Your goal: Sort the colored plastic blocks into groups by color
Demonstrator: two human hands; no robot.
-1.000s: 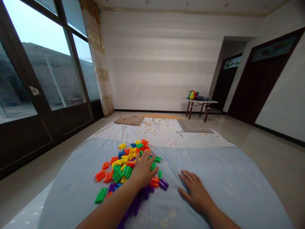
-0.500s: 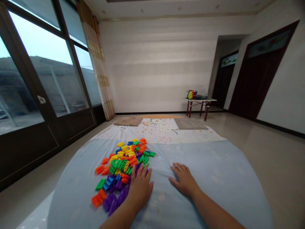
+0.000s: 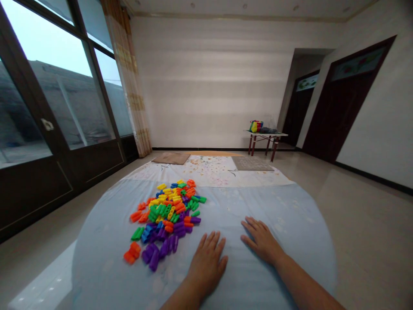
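- Blocks (image 3: 167, 206), head view: loose pile on table (image 3: 300, 254), left of center, toward left edge. Orange, yellow, green, blue, purple mixed; mostly purple at the near end, orange pair off toward the left edge.
- Left hand (image 3: 208, 262): open, palm down, near edge side, right of pile, apart from it.
- Right hand (image 3: 263, 241): open, palm down, fingers toward left hand, well apart from pile.
- Brown mat (image 3: 171, 158), gray mat (image 3: 252, 163): at far edge, left and right.
- Bag (image 3: 256, 126): on stand (image 3: 278, 134) beyond far edge.
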